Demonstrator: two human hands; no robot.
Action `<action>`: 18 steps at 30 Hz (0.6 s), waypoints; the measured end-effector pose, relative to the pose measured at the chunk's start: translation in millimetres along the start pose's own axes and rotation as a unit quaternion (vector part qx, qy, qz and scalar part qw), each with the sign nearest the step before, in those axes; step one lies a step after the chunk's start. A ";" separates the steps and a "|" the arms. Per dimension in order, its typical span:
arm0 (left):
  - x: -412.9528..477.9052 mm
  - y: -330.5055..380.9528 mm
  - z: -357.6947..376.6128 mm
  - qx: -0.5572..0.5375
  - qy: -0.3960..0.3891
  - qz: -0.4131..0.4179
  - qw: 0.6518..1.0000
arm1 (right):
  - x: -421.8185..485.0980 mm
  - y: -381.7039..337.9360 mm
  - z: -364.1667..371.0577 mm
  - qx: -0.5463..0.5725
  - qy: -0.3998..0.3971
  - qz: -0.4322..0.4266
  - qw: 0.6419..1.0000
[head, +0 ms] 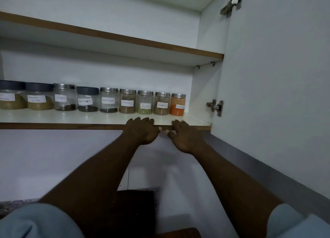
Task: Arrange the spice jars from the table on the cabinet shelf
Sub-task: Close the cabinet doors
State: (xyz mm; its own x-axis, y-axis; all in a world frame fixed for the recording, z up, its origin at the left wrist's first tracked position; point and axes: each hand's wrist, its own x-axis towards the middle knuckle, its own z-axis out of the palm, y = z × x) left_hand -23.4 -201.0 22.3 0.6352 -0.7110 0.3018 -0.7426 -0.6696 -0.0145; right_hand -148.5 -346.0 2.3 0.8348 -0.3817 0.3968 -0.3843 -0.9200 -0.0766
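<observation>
Several labelled spice jars stand in one row at the back of the lower cabinet shelf. At the row's right end is a jar of orange powder, beside it a brown-spice jar and a jar of green bits. Further left are a black pepper jar and dark-lidded jars. My left hand and my right hand are both raised at the shelf's front edge, fingers relaxed and empty, a short way in front of the right-hand jars.
The upper shelf shows nothing on it. The cabinet door stands swung out at the right, with its hinge beside the shelf end. Below are a white wall, a dark object and a wooden surface.
</observation>
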 end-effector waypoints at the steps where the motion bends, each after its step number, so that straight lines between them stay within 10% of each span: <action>1: -9.7 2.9 -2.6 -0.002 0.009 0.011 1.000 | -11.7 -2.9 -1.8 0.022 0.002 0.009 1.000; 18: -199.8 88.8 -59.9 -0.269 0.107 0.259 0.922 | -238.8 -69.2 -113.9 -0.050 0.216 0.198 0.955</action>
State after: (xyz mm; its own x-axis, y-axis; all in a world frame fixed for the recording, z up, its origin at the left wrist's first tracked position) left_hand -229.0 -105.5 17.8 0.1519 -0.8084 0.5687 -0.9689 -0.0081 0.2473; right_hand -366.1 -181.1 17.1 0.3845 -0.6056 0.6967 -0.6892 -0.6904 -0.2197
